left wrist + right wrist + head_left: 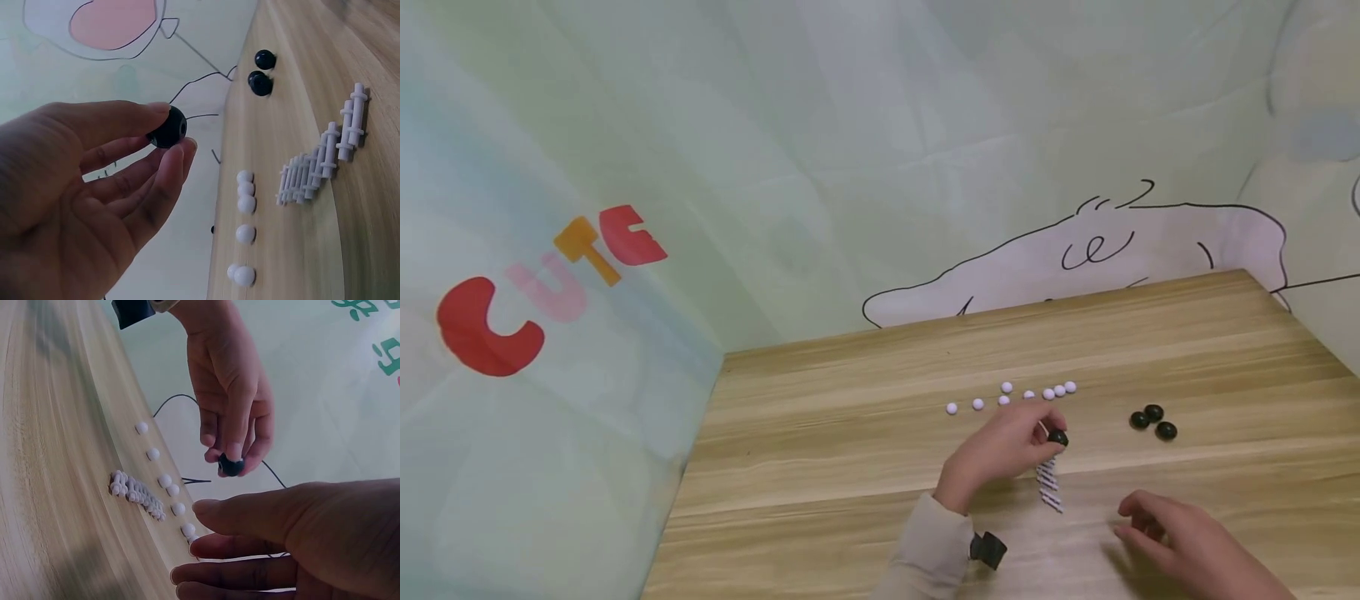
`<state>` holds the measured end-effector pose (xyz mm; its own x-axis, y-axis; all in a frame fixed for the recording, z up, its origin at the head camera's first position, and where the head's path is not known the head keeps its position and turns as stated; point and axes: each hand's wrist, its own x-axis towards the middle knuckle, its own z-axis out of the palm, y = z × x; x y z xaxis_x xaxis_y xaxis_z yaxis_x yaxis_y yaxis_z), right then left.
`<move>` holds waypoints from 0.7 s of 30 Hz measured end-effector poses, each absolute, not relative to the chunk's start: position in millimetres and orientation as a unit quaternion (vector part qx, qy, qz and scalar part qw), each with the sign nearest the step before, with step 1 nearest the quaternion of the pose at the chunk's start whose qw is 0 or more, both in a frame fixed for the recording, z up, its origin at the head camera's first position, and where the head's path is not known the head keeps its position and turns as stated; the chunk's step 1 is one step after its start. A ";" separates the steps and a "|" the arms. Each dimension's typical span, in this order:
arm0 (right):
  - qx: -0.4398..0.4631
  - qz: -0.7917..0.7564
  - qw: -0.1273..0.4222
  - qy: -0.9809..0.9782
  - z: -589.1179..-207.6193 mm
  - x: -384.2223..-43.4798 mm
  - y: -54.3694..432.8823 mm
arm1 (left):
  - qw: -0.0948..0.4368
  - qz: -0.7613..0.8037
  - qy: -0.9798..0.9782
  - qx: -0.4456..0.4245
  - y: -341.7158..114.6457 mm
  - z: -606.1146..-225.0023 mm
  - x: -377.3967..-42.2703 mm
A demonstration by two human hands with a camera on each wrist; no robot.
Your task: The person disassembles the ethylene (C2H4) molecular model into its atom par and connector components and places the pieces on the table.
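Note:
My left hand (1000, 444) pinches a shiny black ball (170, 130) between thumb and fingertips, held up above the table; a small hole shows in its side in the left wrist view. Below that hand lies a slanting row of short white rods (322, 153) with raised rings near their ends. To the right and nearer the front, my right hand (1183, 537) hovers with fingers loosely bent and nothing in them. The right wrist view shows its thumb (244, 515) apart from the fingers.
Behind the left hand, several small white balls (977, 404) form an uneven line on the wooden table (812, 467). Three more black balls (1166, 431) sit together at the right. A printed cloth backdrop (820, 167) rises along the table's back and left edges.

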<state>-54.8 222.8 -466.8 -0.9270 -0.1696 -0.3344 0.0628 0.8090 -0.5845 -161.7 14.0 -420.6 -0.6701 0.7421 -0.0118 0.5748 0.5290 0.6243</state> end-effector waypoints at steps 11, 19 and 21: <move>-0.006 -0.296 0.195 0.935 -467.6 -52.7 233.7 | 0.087 0.127 0.892 0.425 60.7 -430.4 -168.8; 0.011 -0.294 0.205 0.933 -469.8 -51.4 238.0 | 0.057 0.042 0.908 0.414 89.8 -432.0 -164.9; 0.017 -0.293 0.211 0.932 -471.2 -51.2 238.4 | 0.060 0.037 0.915 0.397 96.2 -433.3 -163.2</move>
<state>-51.2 238.4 -471.2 -0.9103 -0.0927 -0.4034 0.1549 0.8275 -0.5396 -163.2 96.2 -433.3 -0.6781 0.7306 -0.0803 0.7217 0.6825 0.1155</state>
